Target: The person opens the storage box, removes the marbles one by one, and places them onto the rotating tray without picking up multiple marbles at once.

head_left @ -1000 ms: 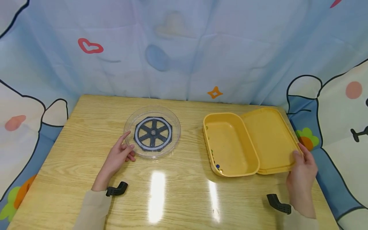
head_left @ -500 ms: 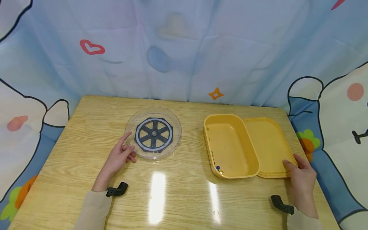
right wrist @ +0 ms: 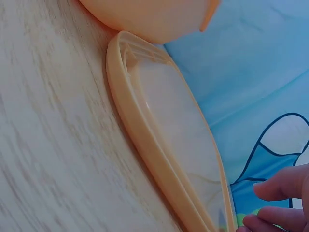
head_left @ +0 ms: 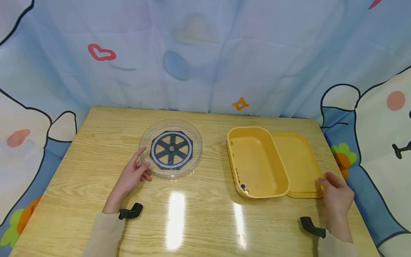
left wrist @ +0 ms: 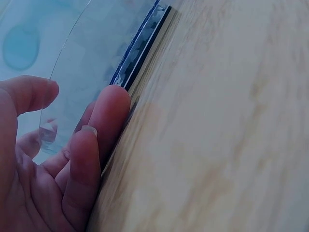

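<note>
A clear round dish (head_left: pixel 192 134) with a black wheel-shaped piece (head_left: pixel 171 150) inside it sits left of centre on the wooden table (head_left: pixel 199 214). My left hand (head_left: pixel 135 173) rests at its near-left rim, fingers (left wrist: pixel 108 116) lying along the dish (left wrist: pixel 82 63) edge. To the right stands an open yellow box (head_left: pixel 257 164), its lid (head_left: pixel 298 164) lying flat on the table. A few small beads, one of them blue (head_left: pixel 243 186), lie along the box's left inner wall. My right hand (head_left: pixel 335 194) is just off the lid's near-right corner, holding nothing; its fingertips (right wrist: pixel 282 186) hover beside the lid (right wrist: pixel 164 121).
A printed blue cloth backdrop (head_left: pixel 205 53) hangs behind and beside the table. Black wrist mounts (head_left: pixel 130 212) (head_left: pixel 311 227) show near both sleeves. Bare tabletop lies between the dish and the box and along the front edge.
The yellow lid went from tilted up to lying flat on the table. My right hand let go of it and drew slightly back. The left hand stayed put.
</note>
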A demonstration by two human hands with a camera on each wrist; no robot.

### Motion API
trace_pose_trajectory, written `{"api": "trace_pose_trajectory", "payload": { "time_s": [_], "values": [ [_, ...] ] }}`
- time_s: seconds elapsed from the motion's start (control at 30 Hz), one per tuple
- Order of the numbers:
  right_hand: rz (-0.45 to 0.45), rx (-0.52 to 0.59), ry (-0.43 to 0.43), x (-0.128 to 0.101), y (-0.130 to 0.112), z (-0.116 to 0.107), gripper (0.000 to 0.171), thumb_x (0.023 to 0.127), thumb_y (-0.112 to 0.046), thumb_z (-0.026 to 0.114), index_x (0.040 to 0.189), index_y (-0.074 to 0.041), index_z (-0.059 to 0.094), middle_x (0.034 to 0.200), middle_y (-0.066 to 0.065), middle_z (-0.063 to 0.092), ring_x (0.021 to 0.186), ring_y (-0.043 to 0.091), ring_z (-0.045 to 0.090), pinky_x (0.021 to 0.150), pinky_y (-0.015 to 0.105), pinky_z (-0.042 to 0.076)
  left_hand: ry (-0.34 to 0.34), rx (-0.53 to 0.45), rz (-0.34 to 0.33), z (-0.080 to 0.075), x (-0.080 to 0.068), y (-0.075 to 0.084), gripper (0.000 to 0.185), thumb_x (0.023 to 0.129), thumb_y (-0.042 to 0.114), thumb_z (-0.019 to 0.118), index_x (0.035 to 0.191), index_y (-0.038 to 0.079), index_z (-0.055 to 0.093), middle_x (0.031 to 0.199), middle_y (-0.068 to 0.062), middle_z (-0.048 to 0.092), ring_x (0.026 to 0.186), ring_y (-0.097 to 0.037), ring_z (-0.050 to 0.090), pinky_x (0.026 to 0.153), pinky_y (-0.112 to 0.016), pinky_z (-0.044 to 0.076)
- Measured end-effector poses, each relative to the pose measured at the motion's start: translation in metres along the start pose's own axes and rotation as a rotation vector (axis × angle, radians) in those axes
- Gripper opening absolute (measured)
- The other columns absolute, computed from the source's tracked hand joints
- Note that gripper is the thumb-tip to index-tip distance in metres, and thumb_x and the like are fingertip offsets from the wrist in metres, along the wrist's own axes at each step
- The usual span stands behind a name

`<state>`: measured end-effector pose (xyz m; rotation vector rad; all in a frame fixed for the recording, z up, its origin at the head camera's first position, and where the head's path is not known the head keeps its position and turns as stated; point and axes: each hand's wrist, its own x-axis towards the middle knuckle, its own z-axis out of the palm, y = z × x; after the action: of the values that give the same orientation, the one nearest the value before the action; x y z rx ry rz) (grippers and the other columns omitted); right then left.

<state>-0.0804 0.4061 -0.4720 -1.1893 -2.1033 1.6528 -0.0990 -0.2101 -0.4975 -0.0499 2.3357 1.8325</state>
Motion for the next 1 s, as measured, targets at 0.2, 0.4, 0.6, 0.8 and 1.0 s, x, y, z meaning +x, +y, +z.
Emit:
{"api": "trace_pose_trajectory", "payload": {
  "time_s": [0.2,0.4,0.6,0.8,1.0],
  "values": [
    [-0.002,-0.041,-0.016,-0.006,-0.005,-0.004,0.05,0.097,-0.023,0.066,0.146,-0.022,0.053,0.149,-0.007,0.047,0.135,0.011,0.036,0.105,0.015,0.032,-0.005,0.008,-0.004,0.002,0.0,0.001,0.062,0.105,0.022,0.054,0.159,0.022,0.023,0.085,-0.016,0.066,0.069,-0.027,0.07,0.064,-0.029,0.051],
    [-0.168,-0.177,-0.008,-0.021,-0.032,0.009,0.049,0.096,-0.025,0.067,0.143,-0.022,0.057,0.144,-0.005,0.054,0.129,0.016,0.042,0.101,0.023,0.035,0.002,0.012,-0.009,0.001,-0.002,0.0,0.062,0.105,0.022,0.053,0.159,0.022,0.022,0.085,-0.015,0.066,0.069,-0.026,0.069,0.064,-0.03,0.051],
    [-0.41,-0.247,-0.056,-0.047,-0.072,0.036,0.045,0.096,-0.025,0.068,0.139,-0.018,0.061,0.138,0.0,0.06,0.12,0.013,0.053,0.101,0.024,0.041,0.0,0.015,-0.01,0.001,-0.002,-0.001,0.063,0.105,0.024,0.053,0.16,0.021,0.021,0.085,-0.016,0.066,0.069,-0.025,0.069,0.064,-0.029,0.051],
    [-0.624,-0.361,-0.237,-0.065,-0.107,0.066,0.043,0.098,-0.03,0.065,0.137,-0.012,0.063,0.133,0.009,0.062,0.11,0.016,0.057,0.084,0.014,0.046,0.002,0.016,-0.004,0.001,-0.002,0.001,0.063,0.105,0.024,0.053,0.16,0.021,0.022,0.085,-0.016,0.067,0.069,-0.025,0.069,0.065,-0.029,0.051],
    [-0.748,-0.322,-0.454,-0.061,-0.12,0.108,0.036,0.098,-0.025,0.066,0.128,-0.004,0.067,0.121,0.015,0.067,0.1,0.007,0.059,0.079,0.012,0.047,0.004,0.001,-0.01,0.0,-0.004,0.0,0.063,0.105,0.022,0.053,0.16,0.021,0.022,0.085,-0.015,0.067,0.068,-0.025,0.069,0.064,-0.029,0.052]
  ]
}}
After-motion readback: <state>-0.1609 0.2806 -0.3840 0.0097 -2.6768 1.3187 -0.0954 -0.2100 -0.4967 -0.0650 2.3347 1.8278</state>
